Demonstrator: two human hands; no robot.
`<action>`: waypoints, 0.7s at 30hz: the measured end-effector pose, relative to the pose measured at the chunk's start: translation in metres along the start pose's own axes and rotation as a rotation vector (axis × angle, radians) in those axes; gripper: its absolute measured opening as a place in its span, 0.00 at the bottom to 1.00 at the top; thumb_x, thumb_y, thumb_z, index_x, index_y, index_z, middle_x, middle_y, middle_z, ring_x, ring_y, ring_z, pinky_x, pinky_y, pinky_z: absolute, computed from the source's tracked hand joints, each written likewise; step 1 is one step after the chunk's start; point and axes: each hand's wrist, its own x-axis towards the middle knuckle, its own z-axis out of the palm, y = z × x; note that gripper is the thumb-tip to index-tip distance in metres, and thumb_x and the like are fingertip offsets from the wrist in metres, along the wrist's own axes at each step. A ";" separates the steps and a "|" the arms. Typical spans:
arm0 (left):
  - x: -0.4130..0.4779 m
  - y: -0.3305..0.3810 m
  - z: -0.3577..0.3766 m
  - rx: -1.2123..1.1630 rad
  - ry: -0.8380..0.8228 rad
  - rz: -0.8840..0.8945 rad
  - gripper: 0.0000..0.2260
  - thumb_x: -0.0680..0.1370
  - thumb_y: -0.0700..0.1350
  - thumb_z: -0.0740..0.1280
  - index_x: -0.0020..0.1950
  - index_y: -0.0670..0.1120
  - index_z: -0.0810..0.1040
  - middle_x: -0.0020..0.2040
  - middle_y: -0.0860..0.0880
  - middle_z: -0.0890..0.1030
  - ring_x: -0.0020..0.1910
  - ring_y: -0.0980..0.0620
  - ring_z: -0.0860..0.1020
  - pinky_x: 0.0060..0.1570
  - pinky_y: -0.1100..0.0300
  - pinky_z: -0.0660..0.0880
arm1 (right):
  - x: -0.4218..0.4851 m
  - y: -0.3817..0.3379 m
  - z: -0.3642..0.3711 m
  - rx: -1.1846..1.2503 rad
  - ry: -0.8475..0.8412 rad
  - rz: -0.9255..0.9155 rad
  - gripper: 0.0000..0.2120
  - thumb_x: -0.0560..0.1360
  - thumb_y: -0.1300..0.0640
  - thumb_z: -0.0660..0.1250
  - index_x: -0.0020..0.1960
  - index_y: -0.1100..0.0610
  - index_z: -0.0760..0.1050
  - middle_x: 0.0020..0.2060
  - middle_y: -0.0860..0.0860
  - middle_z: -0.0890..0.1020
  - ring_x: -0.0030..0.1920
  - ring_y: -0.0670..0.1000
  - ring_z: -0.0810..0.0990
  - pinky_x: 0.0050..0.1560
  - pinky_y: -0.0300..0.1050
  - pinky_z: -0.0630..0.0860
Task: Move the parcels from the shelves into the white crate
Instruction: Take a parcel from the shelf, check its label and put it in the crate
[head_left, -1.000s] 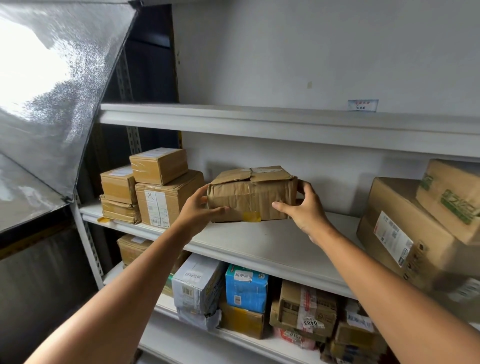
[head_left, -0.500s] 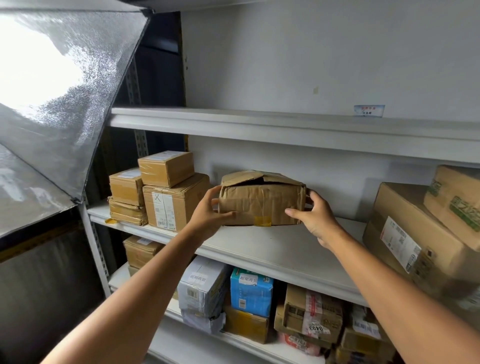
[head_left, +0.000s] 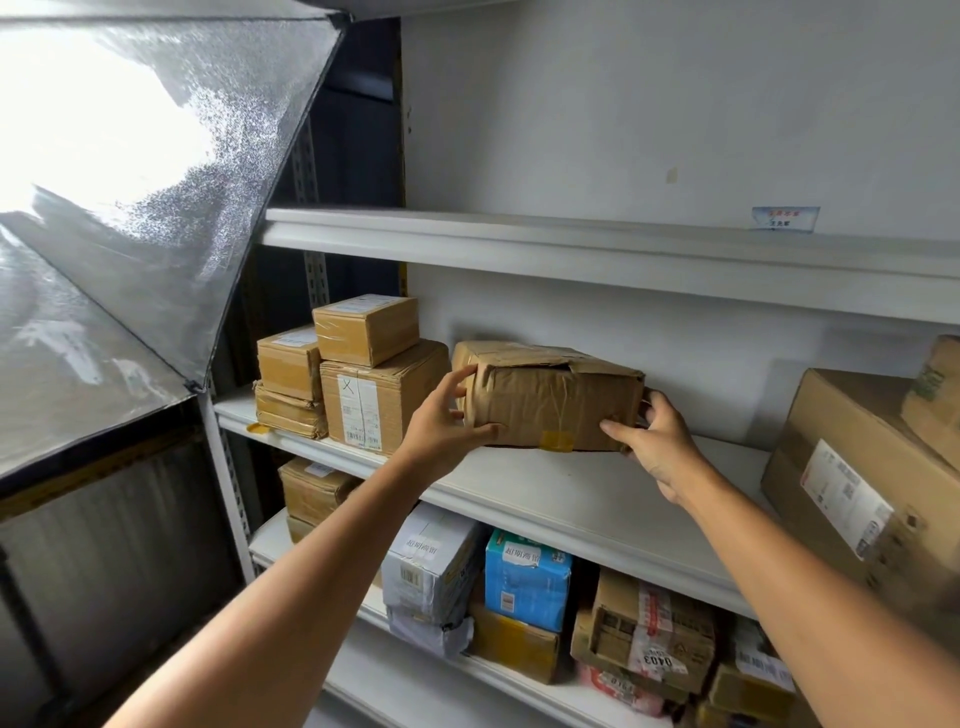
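A crumpled brown parcel (head_left: 550, 400) patched with tape sits on the middle shelf (head_left: 571, 499), near the back wall. My left hand (head_left: 441, 431) grips its left end, thumb under the front bottom edge and fingers spread up the side. At the right end my right hand (head_left: 657, 447) holds it, thumb along the front bottom edge and fingers curled behind. The white crate is out of view.
Several small brown boxes (head_left: 363, 374) are stacked just left of the parcel. A large carton (head_left: 852, 483) lies at the right. The lower shelf holds several parcels, among them a blue box (head_left: 524, 577). A silver reflective panel (head_left: 130, 208) juts out on the left.
The view has shifted slightly left. Both hands stay on the parcel, which has hardly moved on the shelf. My left fingers now reach higher up its left end.
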 end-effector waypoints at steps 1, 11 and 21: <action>-0.001 0.001 0.000 0.005 0.004 0.001 0.37 0.68 0.41 0.79 0.72 0.58 0.68 0.61 0.48 0.75 0.55 0.49 0.79 0.44 0.60 0.81 | 0.000 -0.001 0.001 -0.002 0.002 -0.006 0.25 0.72 0.64 0.74 0.65 0.52 0.69 0.63 0.53 0.78 0.61 0.54 0.77 0.65 0.58 0.75; -0.008 0.006 -0.003 0.032 0.024 -0.005 0.40 0.65 0.52 0.81 0.73 0.59 0.66 0.62 0.50 0.76 0.56 0.51 0.79 0.50 0.56 0.82 | 0.000 -0.002 0.003 -0.026 0.018 -0.032 0.26 0.72 0.61 0.76 0.65 0.52 0.69 0.62 0.53 0.78 0.61 0.54 0.78 0.65 0.60 0.75; -0.010 0.009 -0.003 -0.074 0.081 -0.035 0.37 0.67 0.47 0.81 0.71 0.54 0.67 0.56 0.48 0.79 0.51 0.52 0.82 0.48 0.54 0.82 | -0.020 -0.020 0.011 -0.140 0.029 -0.165 0.24 0.72 0.59 0.76 0.62 0.55 0.67 0.49 0.40 0.74 0.49 0.44 0.75 0.53 0.43 0.70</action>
